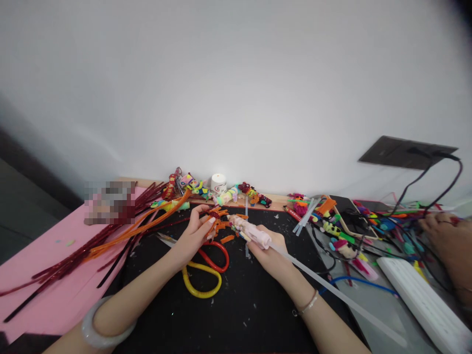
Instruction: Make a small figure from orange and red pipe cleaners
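My left hand [197, 230] pinches a small dark red and orange fuzzy pipe-cleaner piece [214, 214] above the black mat [165, 314]. In my right hand [272, 253] is a pale pink hot glue gun [257, 235], its nozzle pointing at that piece. A long translucent glue stick [339, 291] runs out of the gun's back end toward the lower right. I cannot tell whether the nozzle touches the piece. Short orange pipe-cleaner bits [227, 239] lie between the hands. Scissors [202, 295] with one red and one yellow handle loop rest beneath my left hand.
Long red and orange pipe cleaners [121, 238] spread over a pink board [40, 275] at left. Small fuzzy figures and a white cup [218, 183] line the wall. To the right are loose glue sticks [307, 216], a white power strip [420, 300], cables and another person's hand [446, 241].
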The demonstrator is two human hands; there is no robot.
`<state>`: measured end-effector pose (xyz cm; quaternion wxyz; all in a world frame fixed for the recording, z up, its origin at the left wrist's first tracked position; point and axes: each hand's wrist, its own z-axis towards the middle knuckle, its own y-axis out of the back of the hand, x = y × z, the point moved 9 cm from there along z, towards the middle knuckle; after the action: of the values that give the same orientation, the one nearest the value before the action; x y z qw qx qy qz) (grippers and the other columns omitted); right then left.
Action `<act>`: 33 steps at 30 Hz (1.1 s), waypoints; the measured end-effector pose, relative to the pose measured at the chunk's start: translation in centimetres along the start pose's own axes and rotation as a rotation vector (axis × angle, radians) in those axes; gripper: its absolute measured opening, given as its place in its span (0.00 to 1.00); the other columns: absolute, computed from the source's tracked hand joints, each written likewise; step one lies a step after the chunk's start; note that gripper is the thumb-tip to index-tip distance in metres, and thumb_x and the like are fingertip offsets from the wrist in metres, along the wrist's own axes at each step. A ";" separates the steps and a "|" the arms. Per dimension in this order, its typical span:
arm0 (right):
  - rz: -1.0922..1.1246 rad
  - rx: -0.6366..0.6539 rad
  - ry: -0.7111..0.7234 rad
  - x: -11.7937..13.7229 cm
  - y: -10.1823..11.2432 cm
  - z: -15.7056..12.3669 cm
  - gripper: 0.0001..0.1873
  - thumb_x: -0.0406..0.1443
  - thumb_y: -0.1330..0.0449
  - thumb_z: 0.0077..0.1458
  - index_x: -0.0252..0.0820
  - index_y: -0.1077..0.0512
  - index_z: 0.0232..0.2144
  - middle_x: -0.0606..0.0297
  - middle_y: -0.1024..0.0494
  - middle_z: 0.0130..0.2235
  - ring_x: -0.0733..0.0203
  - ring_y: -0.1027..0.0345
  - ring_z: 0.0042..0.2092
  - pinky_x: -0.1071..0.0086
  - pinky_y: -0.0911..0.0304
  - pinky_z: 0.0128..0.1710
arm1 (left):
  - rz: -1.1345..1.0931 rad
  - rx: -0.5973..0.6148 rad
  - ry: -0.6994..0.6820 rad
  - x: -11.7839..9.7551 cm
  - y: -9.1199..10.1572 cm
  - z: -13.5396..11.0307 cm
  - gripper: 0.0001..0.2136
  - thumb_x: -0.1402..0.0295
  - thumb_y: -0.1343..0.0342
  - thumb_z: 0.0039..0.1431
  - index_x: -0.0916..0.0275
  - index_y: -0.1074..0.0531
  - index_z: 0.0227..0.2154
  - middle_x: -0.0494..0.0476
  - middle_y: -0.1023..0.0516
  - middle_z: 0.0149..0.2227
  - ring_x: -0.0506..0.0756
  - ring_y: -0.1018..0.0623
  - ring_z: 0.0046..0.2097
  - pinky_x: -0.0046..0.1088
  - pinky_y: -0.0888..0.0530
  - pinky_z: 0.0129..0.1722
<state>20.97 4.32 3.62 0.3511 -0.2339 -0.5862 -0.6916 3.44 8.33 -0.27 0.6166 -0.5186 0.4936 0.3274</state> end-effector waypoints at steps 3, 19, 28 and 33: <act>-0.002 0.000 -0.012 -0.1 0.0 0.1 0.03 0.34 0.44 0.49 0.42 0.35 0.24 0.69 0.28 0.23 0.65 0.34 0.24 0.75 0.42 0.24 | 0.033 -0.004 -0.017 -0.1 0.2 0.1 0.15 0.63 0.47 0.59 0.54 0.45 0.45 0.42 0.40 0.26 0.44 0.40 0.21 0.21 0.41 0.24; -0.026 -0.027 0.049 0.0 0.3 0.1 0.03 0.34 0.44 0.50 0.41 0.32 0.27 0.68 0.27 0.25 0.65 0.34 0.25 0.75 0.39 0.27 | 0.017 0.005 0.010 0.1 0.3 0.3 0.13 0.63 0.50 0.59 0.56 0.44 0.44 0.41 0.38 0.21 0.43 0.44 0.16 0.21 0.45 0.20; -0.012 -0.022 0.028 -0.5 0.1 0.2 0.03 0.34 0.45 0.49 0.43 0.34 0.25 0.69 0.28 0.23 0.65 0.35 0.24 0.75 0.40 0.24 | -0.081 -0.004 0.075 -0.1 -0.3 0.1 0.14 0.62 0.51 0.54 0.57 0.44 0.42 0.44 0.34 0.23 0.42 0.45 0.16 0.21 0.45 0.20; 0.007 -0.012 0.011 -0.7 -0.1 0.1 0.02 0.33 0.45 0.50 0.43 0.34 0.26 0.70 0.28 0.24 0.65 0.33 0.25 0.75 0.40 0.24 | -0.062 -0.034 0.075 -0.2 -0.3 0.0 0.15 0.63 0.49 0.53 0.57 0.44 0.42 0.42 0.37 0.22 0.42 0.45 0.16 0.21 0.45 0.20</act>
<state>21.35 4.56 3.10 0.3552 -0.2342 -0.5796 -0.6950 3.68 8.32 0.02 0.5984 -0.5561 0.4945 0.2967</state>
